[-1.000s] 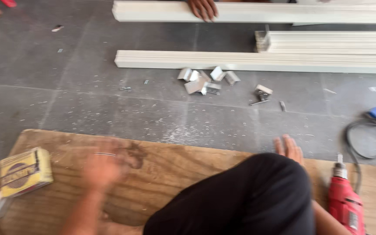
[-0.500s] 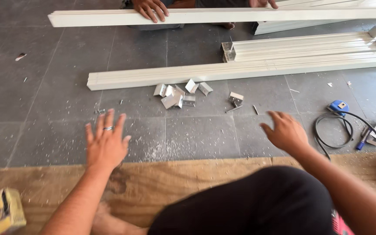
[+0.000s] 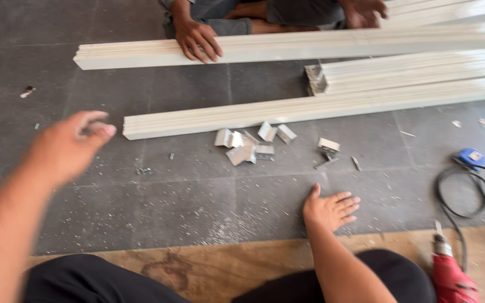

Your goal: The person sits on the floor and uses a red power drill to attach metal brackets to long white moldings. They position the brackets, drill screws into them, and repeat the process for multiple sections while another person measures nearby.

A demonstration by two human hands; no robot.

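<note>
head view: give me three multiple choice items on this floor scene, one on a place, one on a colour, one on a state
1. Where does the right hand rest?
A. on the grey floor
B. on a white bar
C. on the drill

2. What colour is the drill at lower right?
A. yellow
B. red
C. green

3. How is the left hand?
A. gripping a bracket
B. flat on the board
C. raised in the air, holding nothing

Answers: 1 A, its palm lies flat on the floor just beyond the wooden board. 2 B, its body is red. 3 C, it hangs blurred above the floor with nothing in it.
</note>
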